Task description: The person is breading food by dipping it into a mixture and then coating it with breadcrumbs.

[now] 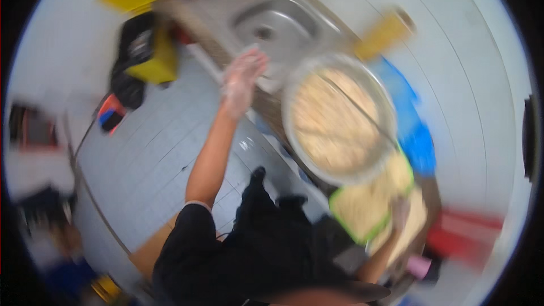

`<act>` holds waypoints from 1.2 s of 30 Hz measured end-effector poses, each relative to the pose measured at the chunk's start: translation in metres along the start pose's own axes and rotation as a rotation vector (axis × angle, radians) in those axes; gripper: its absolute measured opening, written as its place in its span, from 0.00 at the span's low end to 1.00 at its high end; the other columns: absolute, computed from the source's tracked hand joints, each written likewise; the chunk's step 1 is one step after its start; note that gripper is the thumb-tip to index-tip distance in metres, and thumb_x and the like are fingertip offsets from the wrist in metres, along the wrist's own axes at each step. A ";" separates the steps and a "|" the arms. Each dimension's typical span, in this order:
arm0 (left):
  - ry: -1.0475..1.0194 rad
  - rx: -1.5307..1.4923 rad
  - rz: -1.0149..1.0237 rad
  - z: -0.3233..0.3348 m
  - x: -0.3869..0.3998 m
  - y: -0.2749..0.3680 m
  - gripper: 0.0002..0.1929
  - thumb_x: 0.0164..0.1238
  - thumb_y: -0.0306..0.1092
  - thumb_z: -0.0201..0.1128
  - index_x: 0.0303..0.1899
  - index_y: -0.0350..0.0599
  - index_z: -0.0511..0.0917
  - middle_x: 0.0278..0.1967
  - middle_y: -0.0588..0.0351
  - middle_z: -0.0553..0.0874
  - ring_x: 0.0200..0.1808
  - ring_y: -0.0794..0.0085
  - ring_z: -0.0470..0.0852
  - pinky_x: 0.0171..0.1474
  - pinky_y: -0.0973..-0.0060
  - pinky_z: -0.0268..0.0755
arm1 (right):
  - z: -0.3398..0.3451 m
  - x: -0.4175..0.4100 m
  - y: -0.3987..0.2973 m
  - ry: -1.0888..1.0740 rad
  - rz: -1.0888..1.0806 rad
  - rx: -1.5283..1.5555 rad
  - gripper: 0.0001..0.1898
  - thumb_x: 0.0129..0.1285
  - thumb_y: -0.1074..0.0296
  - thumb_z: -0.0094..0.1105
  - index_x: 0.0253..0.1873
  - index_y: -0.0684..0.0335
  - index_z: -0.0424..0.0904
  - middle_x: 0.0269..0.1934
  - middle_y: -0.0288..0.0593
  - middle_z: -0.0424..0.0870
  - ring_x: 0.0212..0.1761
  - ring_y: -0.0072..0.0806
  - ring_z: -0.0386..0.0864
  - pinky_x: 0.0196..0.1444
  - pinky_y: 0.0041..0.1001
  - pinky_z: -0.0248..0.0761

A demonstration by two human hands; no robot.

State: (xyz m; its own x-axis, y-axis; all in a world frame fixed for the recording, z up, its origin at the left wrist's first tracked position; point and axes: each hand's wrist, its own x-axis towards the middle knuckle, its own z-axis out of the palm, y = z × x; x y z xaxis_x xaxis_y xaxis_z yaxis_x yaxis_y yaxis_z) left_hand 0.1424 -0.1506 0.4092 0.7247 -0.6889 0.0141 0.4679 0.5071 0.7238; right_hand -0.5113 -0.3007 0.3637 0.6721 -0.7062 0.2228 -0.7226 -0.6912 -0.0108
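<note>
My left hand [245, 80] is coated with a whitish residue and reaches over the counter edge beside the steel sink [293, 46]. Its fingers point towards the sink, and I see nothing held in it. My right hand [398, 214] is badly blurred at the right side of a green-edged tray [359, 238] spread with pale yellow food [365, 204]. Whether it grips anything is unclear. Between the sink and the tray stands a large round metal basin [291, 136] full of a pale yellow mass [335, 123]. A thin dark bar [355, 104] crosses above that mass.
Behind the basin lie a yellow roll [386, 32] and blue plastic [418, 144] by the tiled wall. A red object [465, 233] and a pink one [418, 266] sit at far right. A yellow-and-black bin [159, 55] stands on the floor, and a person [70, 259] is at lower left.
</note>
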 end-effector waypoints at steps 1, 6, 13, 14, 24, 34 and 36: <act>-0.091 0.029 -0.046 0.030 -0.019 -0.006 0.26 0.73 0.37 0.57 0.64 0.30 0.65 0.59 0.40 0.76 0.62 0.54 0.76 0.69 0.61 0.65 | 0.009 -0.028 0.038 -0.024 0.142 0.015 0.15 0.63 0.61 0.59 0.47 0.66 0.80 0.30 0.44 0.79 0.33 0.40 0.77 0.36 0.41 0.69; -0.393 0.170 -0.230 0.120 -0.115 -0.041 0.14 0.74 0.33 0.55 0.54 0.34 0.77 0.49 0.49 0.83 0.52 0.62 0.82 0.63 0.65 0.71 | -0.046 0.057 -0.056 -0.123 0.773 0.373 0.25 0.59 0.58 0.63 0.59 0.65 0.79 0.36 0.49 0.86 0.35 0.31 0.83 0.41 0.30 0.75; -1.075 0.553 -0.454 0.181 -0.244 -0.155 0.16 0.70 0.34 0.55 0.54 0.37 0.78 0.53 0.47 0.82 0.55 0.63 0.81 0.62 0.65 0.69 | -0.055 0.004 -0.067 -0.133 1.030 0.486 0.26 0.57 0.55 0.67 0.56 0.66 0.80 0.44 0.52 0.87 0.45 0.37 0.85 0.49 0.32 0.76; -1.207 0.867 -0.362 0.184 -0.251 -0.175 0.19 0.68 0.34 0.56 0.58 0.37 0.74 0.56 0.43 0.79 0.58 0.56 0.78 0.64 0.60 0.66 | -0.050 0.002 -0.078 -0.174 1.065 0.439 0.27 0.57 0.57 0.68 0.58 0.68 0.79 0.45 0.53 0.86 0.46 0.36 0.84 0.48 0.31 0.76; -0.965 1.158 -0.016 0.154 -0.310 -0.306 0.34 0.59 0.28 0.54 0.70 0.34 0.60 0.64 0.31 0.69 0.67 0.36 0.64 0.72 0.53 0.51 | 0.025 -0.002 -0.122 -0.156 0.868 0.599 0.30 0.46 0.59 0.73 0.52 0.70 0.76 0.42 0.64 0.83 0.48 0.56 0.82 0.50 0.39 0.76; -1.084 1.428 0.158 0.236 -0.225 -0.350 0.26 0.66 0.31 0.52 0.66 0.37 0.66 0.65 0.36 0.68 0.66 0.43 0.67 0.71 0.55 0.56 | 0.063 0.003 -0.097 0.006 0.818 -0.008 0.26 0.50 0.55 0.69 0.46 0.71 0.76 0.40 0.61 0.81 0.43 0.52 0.82 0.43 0.41 0.76; -1.108 1.498 0.274 0.261 -0.220 -0.376 0.28 0.69 0.34 0.51 0.69 0.37 0.62 0.68 0.37 0.66 0.69 0.44 0.64 0.72 0.55 0.54 | 0.077 0.000 -0.098 0.104 0.725 -0.236 0.24 0.51 0.57 0.69 0.46 0.70 0.77 0.40 0.61 0.81 0.42 0.51 0.82 0.43 0.41 0.76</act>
State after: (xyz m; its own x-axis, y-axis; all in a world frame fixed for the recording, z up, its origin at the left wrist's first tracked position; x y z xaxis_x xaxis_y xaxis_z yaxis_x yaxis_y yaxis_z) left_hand -0.3255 -0.3251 0.3140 -0.2047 -0.9663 0.1558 -0.8019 0.2568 0.5395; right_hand -0.4281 -0.2443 0.2892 0.0068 -0.9441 0.3295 -0.9999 -0.0015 0.0164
